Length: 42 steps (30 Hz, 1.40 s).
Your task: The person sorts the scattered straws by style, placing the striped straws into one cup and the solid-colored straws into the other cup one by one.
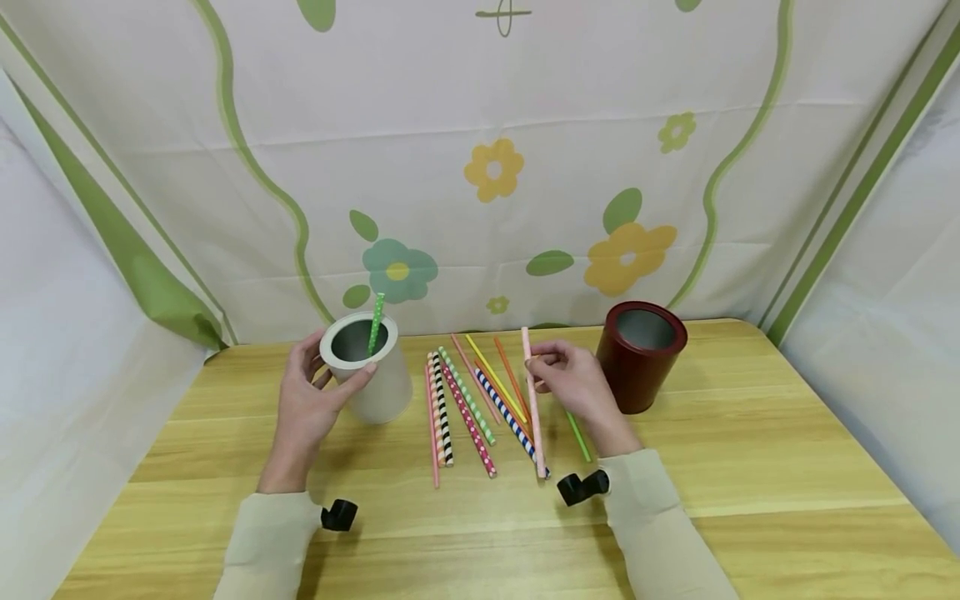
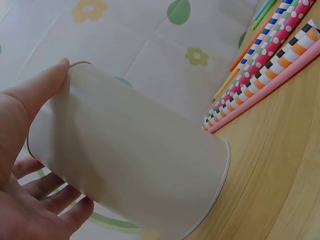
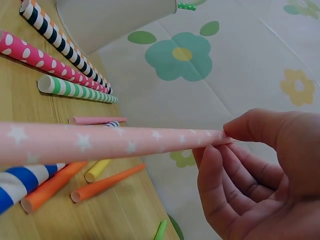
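Note:
My left hand [image 1: 309, 408] grips a white can [image 1: 384, 393] near its rim, thumb on one side and fingers on the other. Inside that can leans a green straw with white dots [image 1: 377, 321], its top above the rim. A pale pink paper straw with white stars [image 3: 107, 141] is pinched near one end between the thumb and fingers of my right hand [image 1: 576, 382]. This straw slants above the table, over the right side of the loose straws. In the left wrist view the can [image 2: 130, 155] hides most of my fingers.
Several loose straws lie between the hands, among them a magenta dotted one [image 1: 469, 422], a black-striped one [image 1: 441, 408] and a blue-striped one [image 1: 504, 412]. A dark red can [image 1: 637, 379] stands right of my right hand. Behind the wooden table [image 1: 465, 542] hangs a flowered cloth [image 1: 420, 192].

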Motion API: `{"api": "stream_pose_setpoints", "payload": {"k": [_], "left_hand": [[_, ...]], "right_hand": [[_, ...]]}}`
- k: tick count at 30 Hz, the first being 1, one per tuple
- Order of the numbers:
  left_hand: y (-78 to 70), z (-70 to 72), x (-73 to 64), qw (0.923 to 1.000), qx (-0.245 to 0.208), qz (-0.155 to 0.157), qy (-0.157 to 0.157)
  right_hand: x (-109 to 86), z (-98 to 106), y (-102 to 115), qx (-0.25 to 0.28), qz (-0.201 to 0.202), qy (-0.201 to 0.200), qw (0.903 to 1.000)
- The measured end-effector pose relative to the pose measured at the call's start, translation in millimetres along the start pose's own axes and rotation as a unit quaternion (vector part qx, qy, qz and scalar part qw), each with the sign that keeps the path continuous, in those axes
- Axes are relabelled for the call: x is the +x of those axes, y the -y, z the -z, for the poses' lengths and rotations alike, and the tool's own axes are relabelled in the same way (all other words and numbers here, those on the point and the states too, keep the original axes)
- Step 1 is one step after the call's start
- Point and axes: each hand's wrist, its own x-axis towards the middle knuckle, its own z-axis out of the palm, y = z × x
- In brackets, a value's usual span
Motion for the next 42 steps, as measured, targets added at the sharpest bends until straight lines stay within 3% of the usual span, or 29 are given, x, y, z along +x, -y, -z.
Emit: {"api": "stream_pose_setpoints", "payload": {"k": [14, 25, 30, 42], "left_hand": [[-1.4, -3.4, -0.4, 0.9982, -0.061, 0.002, 0.003], [-1.7, -4.7, 0.4, 0.9968, -0.078, 0.012, 0.003], [-0.9, -6.1, -0.2, 0.9959, -0.089, 0.016, 0.003], [-0.4, -10.3, -0.5, 0.9968, -0.079, 0.011, -0.005]], "right_hand": [[1.4, -9.9, 12.1, 0.082, 0.033, -0.047, 0.9950], [12.9, -26.7, 66.0, 0.127, 0.107, -0.069, 0.9837], [18.3, -39.0, 90.4, 0.162, 0.146, -0.087, 0.9720], [23.5, -74.6, 136.9, 0.238, 0.252, -0.103, 0.9322]]}}
